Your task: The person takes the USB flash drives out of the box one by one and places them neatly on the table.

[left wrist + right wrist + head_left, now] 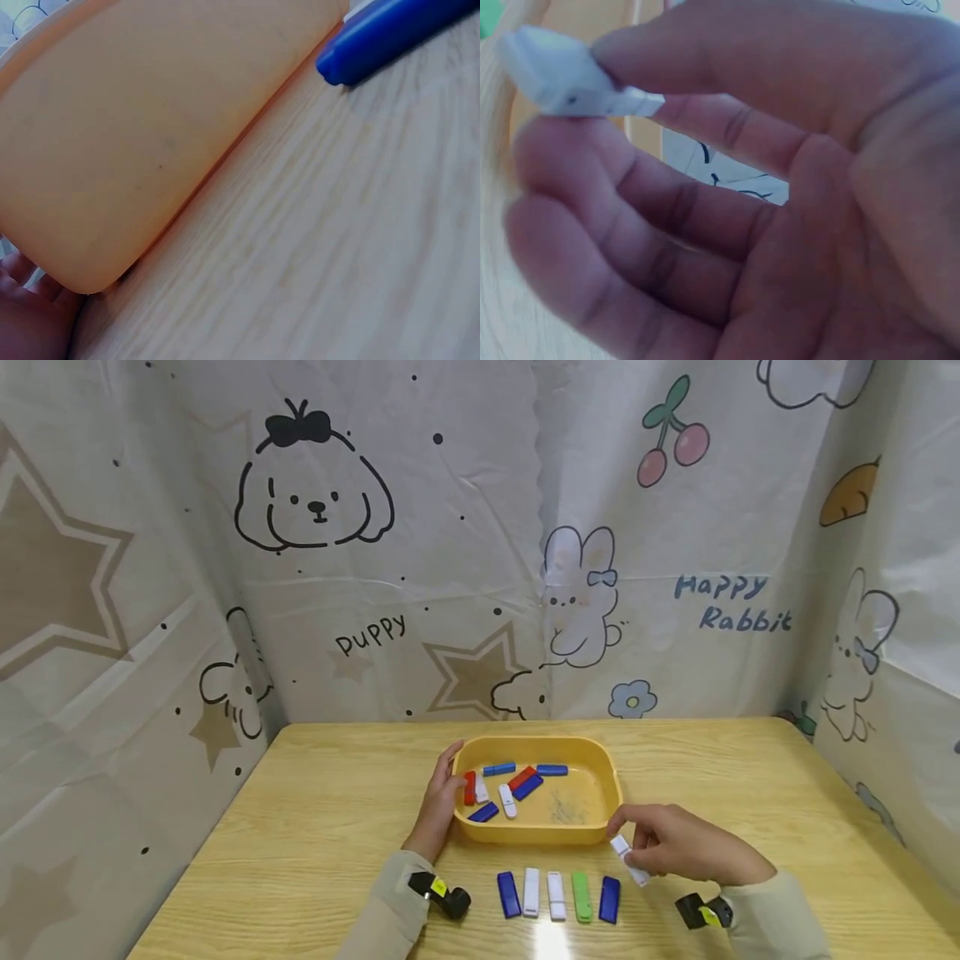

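Observation:
My right hand (pixel 678 843) pinches a white USB stick (pixel 628 860) between thumb and fingertips, just off the front right corner of a yellow plastic tray (pixel 536 835). In the right wrist view the white stick (pixel 559 71) sits between the thumb and a bent finger. My left hand (pixel 435 806) grips the tray's left side, with the thumb at the rim; its fingers show only partly in the left wrist view. In front of the tray stands a row of sticks: a blue one (pixel 508 895), two white ones, a green one (pixel 581 896) and another blue one (pixel 609 900).
Inside the tray lie several more sticks, among them a red one (pixel 469 788), a white one (pixel 507 802) and a light blue one (pixel 498 769), mostly toward its left. A wooden table (pixel 337 827) is beneath. Printed cloth (pixel 450 568) hangs behind and at both sides.

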Tool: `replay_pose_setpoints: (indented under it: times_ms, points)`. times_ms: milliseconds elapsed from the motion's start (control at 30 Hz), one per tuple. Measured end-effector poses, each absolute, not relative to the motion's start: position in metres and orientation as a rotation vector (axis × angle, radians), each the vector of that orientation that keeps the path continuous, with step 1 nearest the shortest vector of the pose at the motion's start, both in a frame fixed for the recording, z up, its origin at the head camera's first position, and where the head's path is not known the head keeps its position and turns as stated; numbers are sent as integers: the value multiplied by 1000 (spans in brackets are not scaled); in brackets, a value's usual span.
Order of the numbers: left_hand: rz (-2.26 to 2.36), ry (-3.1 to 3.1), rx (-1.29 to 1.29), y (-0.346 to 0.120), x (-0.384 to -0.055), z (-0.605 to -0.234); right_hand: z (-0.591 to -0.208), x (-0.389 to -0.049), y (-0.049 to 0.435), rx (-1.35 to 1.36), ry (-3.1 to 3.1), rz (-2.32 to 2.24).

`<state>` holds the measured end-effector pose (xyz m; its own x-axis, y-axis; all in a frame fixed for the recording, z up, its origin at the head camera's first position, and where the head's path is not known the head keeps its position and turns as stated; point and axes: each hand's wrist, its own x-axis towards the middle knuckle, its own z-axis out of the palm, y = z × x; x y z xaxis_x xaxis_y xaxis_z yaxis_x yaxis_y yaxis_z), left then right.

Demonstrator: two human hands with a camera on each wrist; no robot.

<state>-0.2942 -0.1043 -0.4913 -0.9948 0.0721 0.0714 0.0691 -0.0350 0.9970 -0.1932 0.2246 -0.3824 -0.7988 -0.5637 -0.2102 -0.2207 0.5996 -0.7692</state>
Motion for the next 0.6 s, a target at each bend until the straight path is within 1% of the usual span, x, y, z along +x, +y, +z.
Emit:
replay_pose_setpoints:
  times_ms: [300,600]
  points:
    - [2260,2175,150,-103,-294,-490,-396,-197,226,-459,2447,-982]
    - [2249,2155,144,-103,-293,-488,-406,-201,227,-389,2482,-896]
